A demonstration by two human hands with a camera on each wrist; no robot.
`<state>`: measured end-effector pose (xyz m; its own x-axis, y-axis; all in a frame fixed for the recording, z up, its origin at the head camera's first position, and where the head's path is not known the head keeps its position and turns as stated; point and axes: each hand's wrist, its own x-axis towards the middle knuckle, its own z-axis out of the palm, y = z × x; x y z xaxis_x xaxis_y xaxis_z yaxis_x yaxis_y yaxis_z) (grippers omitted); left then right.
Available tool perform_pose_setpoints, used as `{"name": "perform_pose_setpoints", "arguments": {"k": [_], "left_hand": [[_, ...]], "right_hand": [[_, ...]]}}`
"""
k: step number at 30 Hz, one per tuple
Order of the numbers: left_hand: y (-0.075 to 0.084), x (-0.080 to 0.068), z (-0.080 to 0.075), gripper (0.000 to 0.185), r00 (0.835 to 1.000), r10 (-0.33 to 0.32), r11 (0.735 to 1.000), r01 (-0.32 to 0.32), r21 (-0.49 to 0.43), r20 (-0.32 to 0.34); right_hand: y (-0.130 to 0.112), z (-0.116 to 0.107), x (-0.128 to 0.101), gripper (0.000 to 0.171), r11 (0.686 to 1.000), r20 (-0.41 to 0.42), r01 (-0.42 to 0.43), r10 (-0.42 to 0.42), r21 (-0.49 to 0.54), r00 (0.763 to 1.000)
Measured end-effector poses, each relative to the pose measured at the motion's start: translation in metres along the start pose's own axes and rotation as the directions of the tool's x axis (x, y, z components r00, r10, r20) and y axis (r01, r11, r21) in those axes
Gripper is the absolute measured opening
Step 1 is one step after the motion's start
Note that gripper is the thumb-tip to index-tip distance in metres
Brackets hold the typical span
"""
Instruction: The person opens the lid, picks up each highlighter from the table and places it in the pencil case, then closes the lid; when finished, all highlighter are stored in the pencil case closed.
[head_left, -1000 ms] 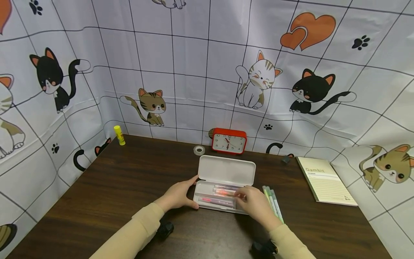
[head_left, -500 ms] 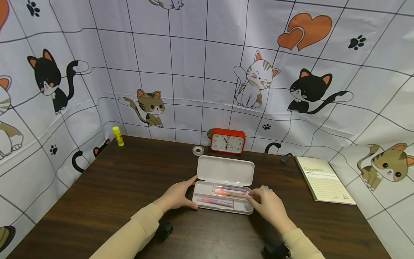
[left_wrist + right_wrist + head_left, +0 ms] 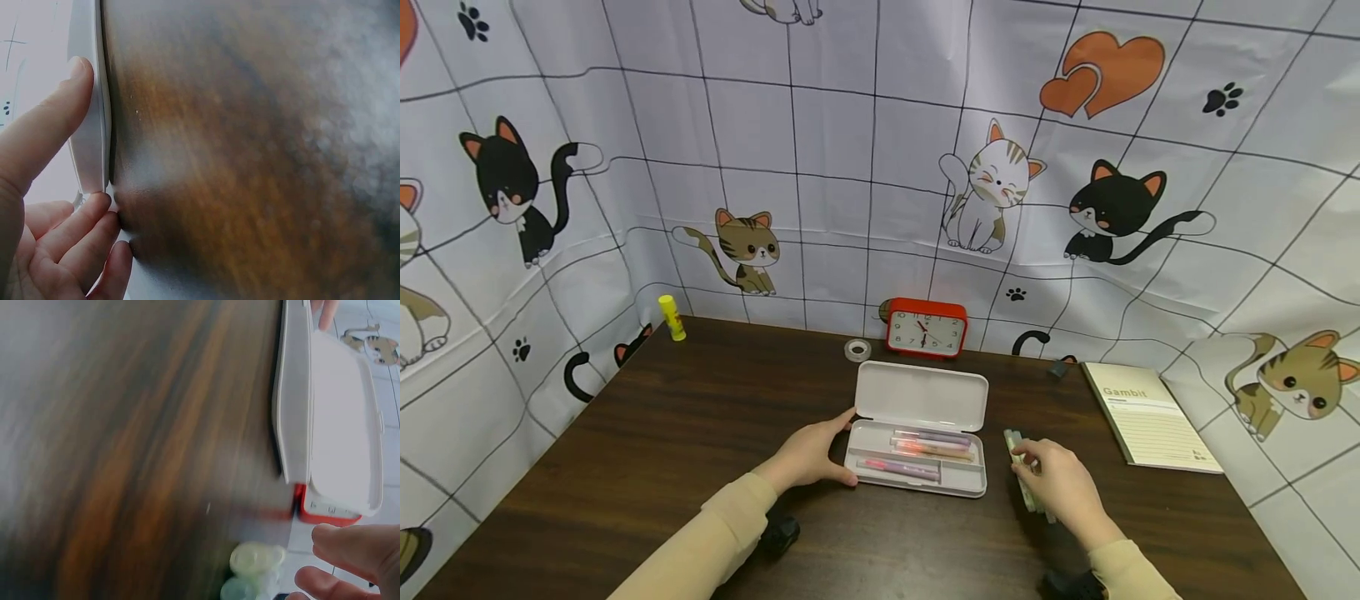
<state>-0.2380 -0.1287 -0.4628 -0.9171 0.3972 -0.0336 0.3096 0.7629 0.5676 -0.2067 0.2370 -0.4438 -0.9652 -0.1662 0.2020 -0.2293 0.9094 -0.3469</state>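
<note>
On the table [image 3: 662, 433], our left hand [image 3: 808, 457] rests with relaxed fingers against the open pencil case's [image 3: 917, 433] left end, seemingly to steady it, while our right hand [image 3: 1060, 487] curls around the pale green pens [image 3: 1017, 446] lying just right of the case; pink and purple pens [image 3: 925, 450] already fill its tray.
</note>
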Motion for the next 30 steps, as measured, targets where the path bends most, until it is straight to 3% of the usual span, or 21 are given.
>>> {"name": "perform_pose_setpoints", "arguments": {"k": [13,30], "left_hand": [[0.001,-0.001,-0.001,0.104,1.000,0.003,1.000,-0.003,-0.005,-0.006],[0.001,0.000,0.000,0.104,1.000,0.005,1.000,-0.005,0.000,-0.006]], "right_hand": [[0.026,-0.004,-0.007,0.018,0.998,0.055,-0.047,0.045,0.031,0.997],[0.034,-0.007,-0.008,0.019,0.992,0.106,-0.108,0.100,0.072,0.989]]}}
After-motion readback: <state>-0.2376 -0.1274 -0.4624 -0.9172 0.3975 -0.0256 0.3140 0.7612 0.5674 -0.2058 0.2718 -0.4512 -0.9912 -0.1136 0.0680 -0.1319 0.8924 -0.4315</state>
